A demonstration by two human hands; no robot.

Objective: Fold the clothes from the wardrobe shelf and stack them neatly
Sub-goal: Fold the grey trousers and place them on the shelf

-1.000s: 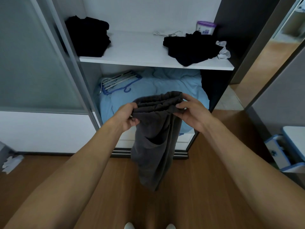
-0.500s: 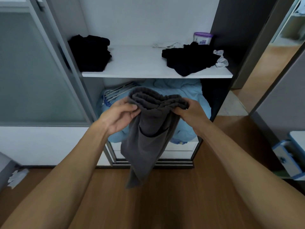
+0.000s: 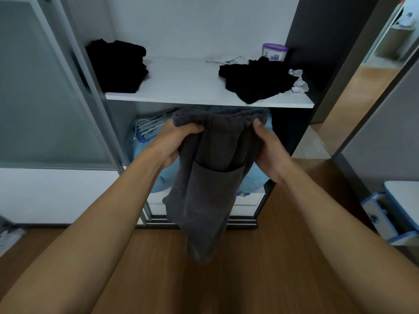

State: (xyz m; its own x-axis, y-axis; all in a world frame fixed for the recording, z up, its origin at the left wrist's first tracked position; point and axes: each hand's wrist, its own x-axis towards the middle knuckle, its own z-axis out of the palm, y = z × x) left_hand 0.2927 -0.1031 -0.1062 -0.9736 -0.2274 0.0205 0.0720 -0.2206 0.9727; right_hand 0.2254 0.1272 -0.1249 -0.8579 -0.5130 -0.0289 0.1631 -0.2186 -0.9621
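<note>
Since both hands are clamped on the waistband of the grey garment [image 3: 213, 177], which hangs just below and in front of the wardrobe shelf [image 3: 195, 87], the obvious risk is a lopsided fold. The left hand [image 3: 181, 141] has a fistful of the left end and the right hand [image 3: 267, 146] pinches the right end, but the cloth between them is bunched and the hanging part looks doubled over and a bit twisted. Fold it like that and you probably bake the creases in. If either grip slips, it swings down to the floor under the shelf. Setting it on the bare middle of the shelf could also nudge the loose black pile [image 3: 254, 82] at the right end, which already droops over the front edge.

Stuff I can't make out: whether it's shorts or trousers, since the bottom end is just a lump. Most fingers are tucked behind the fabric. The folded black stack [image 3: 118, 66] at the shelf's left end is too dark to count pieces. The garment also covers much of the blue bedding [image 3: 158, 184] under the shelf.
</note>
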